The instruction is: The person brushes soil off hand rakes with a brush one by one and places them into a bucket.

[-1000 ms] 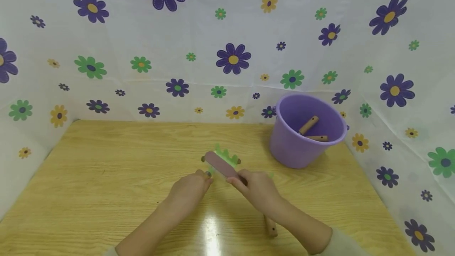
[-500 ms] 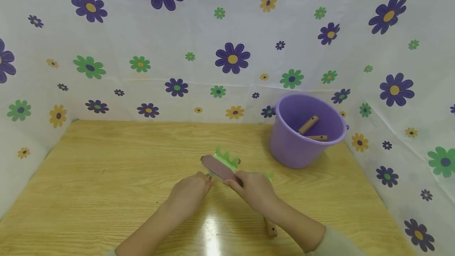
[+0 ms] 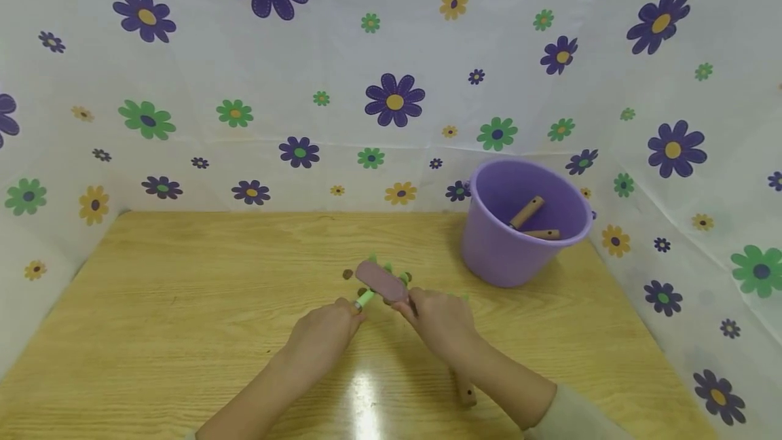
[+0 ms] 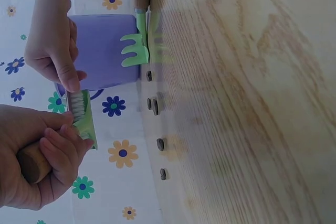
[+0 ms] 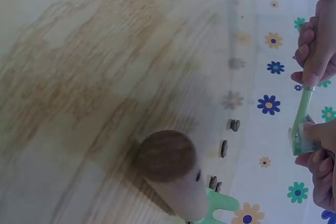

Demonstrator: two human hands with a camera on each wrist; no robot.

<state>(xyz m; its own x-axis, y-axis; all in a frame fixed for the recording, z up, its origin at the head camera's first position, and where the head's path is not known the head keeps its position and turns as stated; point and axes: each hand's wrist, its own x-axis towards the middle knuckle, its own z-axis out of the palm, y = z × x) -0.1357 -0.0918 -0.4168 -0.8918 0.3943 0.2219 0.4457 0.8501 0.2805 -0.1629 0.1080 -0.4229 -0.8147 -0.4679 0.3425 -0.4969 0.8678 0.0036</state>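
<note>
My left hand (image 3: 324, 331) grips the wooden handle (image 4: 34, 163) of a green hand rake (image 3: 365, 300). Its pronged head is mostly hidden under the brush in the head view, with green tips showing beyond. In my right hand (image 3: 442, 324) is a brush (image 3: 380, 281) with a flat pinkish-brown back. Its white bristles (image 4: 77, 106) lie against the green head in the left wrist view. Both hands are close together above the table. Beneath the right forearm lies a second green rake (image 4: 137, 51), its wooden handle (image 3: 466, 391) toward me.
Several small dark stones (image 4: 160, 144) lie on the wooden table (image 3: 183, 304) below the tools. A purple bucket (image 3: 497, 250) stands at the back right with two wooden handles (image 3: 528, 212) inside. Flowered cloth (image 3: 330, 39) hangs behind and at the sides.
The brush slid left and down along the rake, then back to the upper right. The rake has turned in my left hand, so less of its green head shows and more of its neck.
</note>
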